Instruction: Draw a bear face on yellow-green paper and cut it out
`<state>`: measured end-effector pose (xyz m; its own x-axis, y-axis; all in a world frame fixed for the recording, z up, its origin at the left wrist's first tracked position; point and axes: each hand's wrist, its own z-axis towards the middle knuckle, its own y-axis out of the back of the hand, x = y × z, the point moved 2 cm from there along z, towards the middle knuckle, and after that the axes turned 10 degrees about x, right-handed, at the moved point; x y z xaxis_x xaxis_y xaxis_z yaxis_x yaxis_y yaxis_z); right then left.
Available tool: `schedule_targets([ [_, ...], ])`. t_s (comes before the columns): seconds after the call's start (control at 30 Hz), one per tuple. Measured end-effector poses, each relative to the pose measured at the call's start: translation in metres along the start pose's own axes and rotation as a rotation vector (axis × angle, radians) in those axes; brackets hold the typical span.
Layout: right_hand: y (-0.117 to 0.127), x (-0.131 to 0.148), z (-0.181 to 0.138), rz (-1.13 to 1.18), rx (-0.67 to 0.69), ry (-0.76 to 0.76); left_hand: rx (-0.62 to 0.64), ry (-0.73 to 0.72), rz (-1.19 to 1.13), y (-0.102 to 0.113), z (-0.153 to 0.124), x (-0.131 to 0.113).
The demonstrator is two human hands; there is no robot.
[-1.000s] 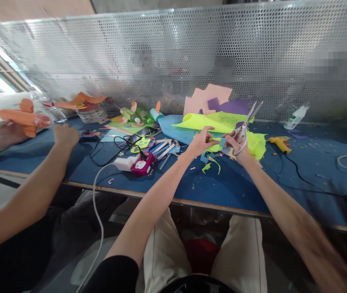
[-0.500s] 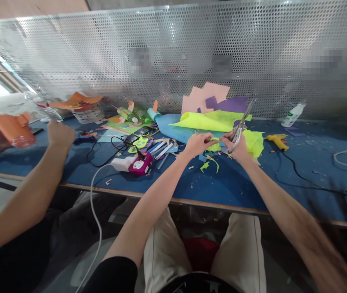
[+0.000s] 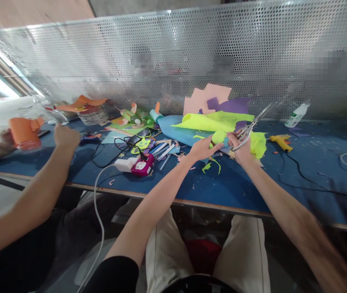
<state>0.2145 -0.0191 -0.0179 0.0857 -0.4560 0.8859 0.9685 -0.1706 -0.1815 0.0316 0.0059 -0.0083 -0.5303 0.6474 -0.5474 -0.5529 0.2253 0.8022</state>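
Between thumb and fingers my left hand (image 3: 204, 148) pinches a rounded yellow-green felt piece (image 3: 219, 136). My right hand (image 3: 241, 147) is closed around a pair of scissors (image 3: 251, 127), whose blades point up and away to the right; its fingertips come close to the felt piece, and whether they touch it I cannot tell. Behind my hands lies a rolled yellow-green sheet (image 3: 202, 122) over a blue bottle-like shape (image 3: 173, 129). A crumpled yellow-green sheet (image 3: 258, 144) sits beside my right wrist. Thin felt offcuts (image 3: 212, 166) lie in front of my hands.
Pink sheets (image 3: 204, 97) and a purple sheet (image 3: 239, 106) lean by the perforated metal screen (image 3: 179, 44). A yellow glue gun (image 3: 281, 143) with a black cord lies right. Left are a magenta power block (image 3: 143, 165) and a co-worker's hand (image 3: 66, 137) near an orange-wrapped bottle (image 3: 24, 132).
My left hand has raised the felt piece, and its rounded face now shows. The scissors have tilted, their blades now pointing further right. The view has shifted slightly.
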Motion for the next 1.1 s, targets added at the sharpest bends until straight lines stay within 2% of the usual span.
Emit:
schedule_targets([
  [0.07,-0.004,0.002,-0.003,-0.029,0.031,-0.022,-0.041,-0.042,-0.125,-0.002,0.002,-0.001],
  [0.2,-0.007,0.002,-0.006,0.000,0.042,-0.032,0.002,-0.119,-0.376,-0.008,0.009,0.003],
  [0.37,-0.005,-0.001,-0.004,0.017,-0.003,-0.010,0.004,-0.105,-0.475,-0.013,0.014,0.009],
  [0.53,-0.002,-0.005,-0.001,0.008,-0.027,-0.004,-0.108,-0.085,-0.396,-0.007,0.012,0.009],
  [0.73,-0.001,-0.004,-0.003,-0.055,0.016,-0.012,-0.184,-0.026,-0.348,0.000,0.009,0.008],
  [0.9,-0.001,-0.004,-0.002,-0.065,0.016,-0.008,-0.230,-0.030,-0.294,0.005,0.006,0.007],
  [1.1,0.004,-0.009,0.000,-0.047,-0.027,-0.047,-0.233,-0.006,-0.057,0.006,0.004,0.005],
])
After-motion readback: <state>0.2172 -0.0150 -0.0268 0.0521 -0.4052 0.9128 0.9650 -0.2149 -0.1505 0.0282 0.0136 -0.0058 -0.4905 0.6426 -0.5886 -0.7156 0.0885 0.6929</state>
